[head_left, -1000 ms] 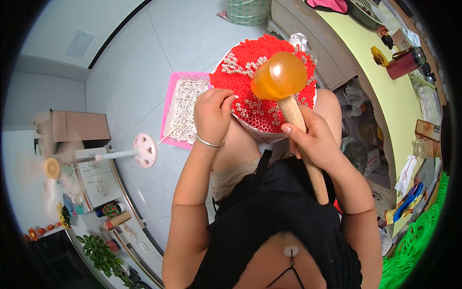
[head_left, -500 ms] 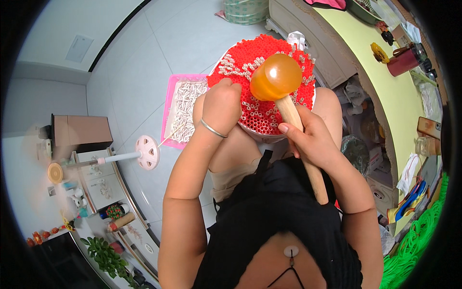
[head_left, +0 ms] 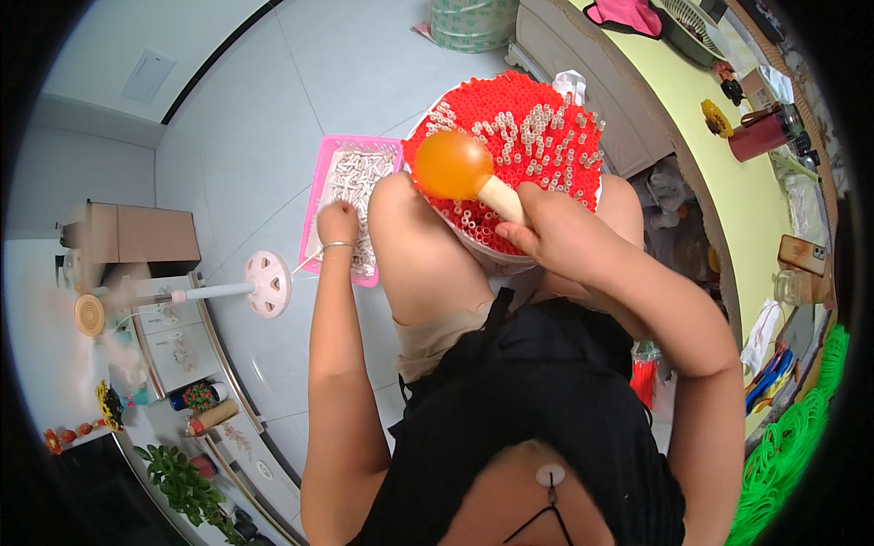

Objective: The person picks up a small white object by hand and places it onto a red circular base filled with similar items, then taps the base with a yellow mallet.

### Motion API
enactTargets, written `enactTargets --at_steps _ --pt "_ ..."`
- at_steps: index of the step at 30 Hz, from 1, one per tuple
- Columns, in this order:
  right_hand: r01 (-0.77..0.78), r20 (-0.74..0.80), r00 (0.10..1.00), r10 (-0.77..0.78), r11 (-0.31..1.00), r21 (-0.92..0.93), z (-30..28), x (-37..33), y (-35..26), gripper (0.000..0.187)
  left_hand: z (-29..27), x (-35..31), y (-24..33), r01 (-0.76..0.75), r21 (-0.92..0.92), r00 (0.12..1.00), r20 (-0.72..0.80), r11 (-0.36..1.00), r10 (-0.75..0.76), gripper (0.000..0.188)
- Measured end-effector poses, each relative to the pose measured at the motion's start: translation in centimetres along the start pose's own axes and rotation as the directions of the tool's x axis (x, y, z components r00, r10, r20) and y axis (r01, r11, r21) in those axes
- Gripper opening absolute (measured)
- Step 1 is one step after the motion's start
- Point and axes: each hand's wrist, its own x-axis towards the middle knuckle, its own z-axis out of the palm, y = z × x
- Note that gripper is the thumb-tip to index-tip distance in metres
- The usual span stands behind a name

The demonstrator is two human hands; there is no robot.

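My right hand [head_left: 551,232] is wrapped round the wooden handle [head_left: 501,198] of a mallet with a rounded, translucent orange head [head_left: 452,166]. The mallet head hangs over the left part of a bundle of red tubes [head_left: 482,100], packed upright in a white container between my knees. Many small pale tubes stick up from the red ones, mostly in the middle and right. My left hand [head_left: 338,224] is curled over a pink basket [head_left: 314,187] of loose short white tubes [head_left: 364,173]; its fingertips are hidden, so I cannot make out what they hold.
A fan with a pink round base [head_left: 268,284] lies left of the basket. To the right runs a yellow-green tabletop [head_left: 674,77] with a dark red bottle [head_left: 760,138], a phone [head_left: 803,255] and scissors. Green cord [head_left: 792,446] is piled at the lower right.
My left hand has moved from the red bundle leftward and down to the pink basket. The mallet head has swung left, and more pale tubes show where it was.
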Motion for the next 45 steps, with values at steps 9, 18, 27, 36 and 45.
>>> enactTargets --at_steps 9,18,27,36,45 --pt "-0.017 -0.085 0.996 0.036 0.977 0.215 -3.5 -2.1 -3.8 0.035 7.8 -2.9 -3.4 -0.018 0.085 0.967 0.256 0.996 -0.004 0.021" --pt "-0.18 -0.042 0.961 0.274 0.734 0.655 -1.8 -3.3 -0.3 0.027 1.6 -1.6 0.4 0.096 -0.642 0.985 -0.052 0.761 -0.168 0.013" --pt "-0.161 -0.037 0.951 0.306 0.596 0.787 -2.0 -3.3 1.7 0.028 -11.8 -4.6 20.9 -0.213 -0.887 0.936 -0.066 0.41 0.344 0.009" --pt "-0.128 -0.059 0.952 0.302 0.563 0.817 -1.8 -4.4 3.1 0.027 -10.7 -4.5 22.8 -0.319 -0.745 0.905 -0.055 0.586 0.423 0.012" --pt "-0.147 -0.014 0.968 0.252 0.607 0.781 -0.7 -4.1 2.9 0.027 -11.0 -5.1 23.3 -0.624 -0.445 0.775 -0.247 0.643 0.581 0.012"
